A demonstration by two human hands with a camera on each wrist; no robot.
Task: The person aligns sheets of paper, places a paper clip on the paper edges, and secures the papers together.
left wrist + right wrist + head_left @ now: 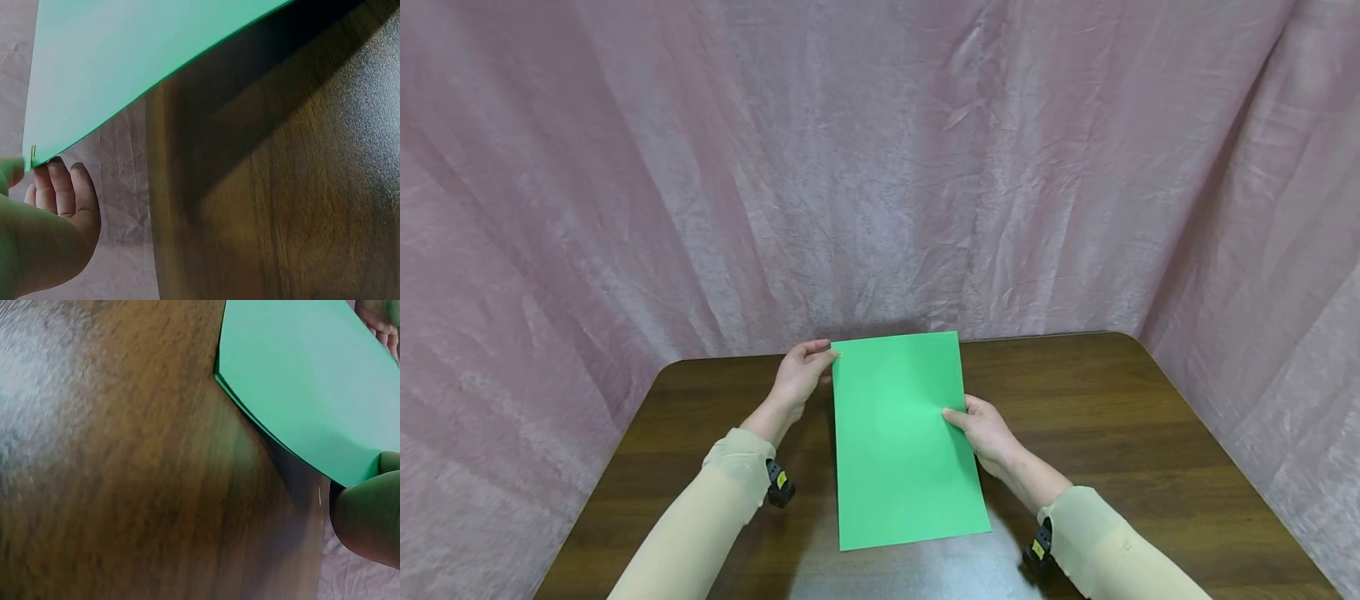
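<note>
A stack of green paper sheets (898, 450) is held tilted above the table, its lower edge nearest me. My left hand (800, 377) pinches the far left corner, thumb in front and fingers behind. Right at that corner sits a small gold-coloured paper clip (33, 154), partly beside the thumb. With its thumb on the front face, my right hand (988, 431) grips the right edge about midway. In the right wrist view, the edge of the green sheets (300, 394) shows more than one layer, slightly apart.
The brown wooden table (1075, 400) has rounded far corners. Pink curtains (880, 167) hang right behind it and along the right side. Black wrist cameras (780, 483) are strapped to both wrists. Light reflects off the table's near middle.
</note>
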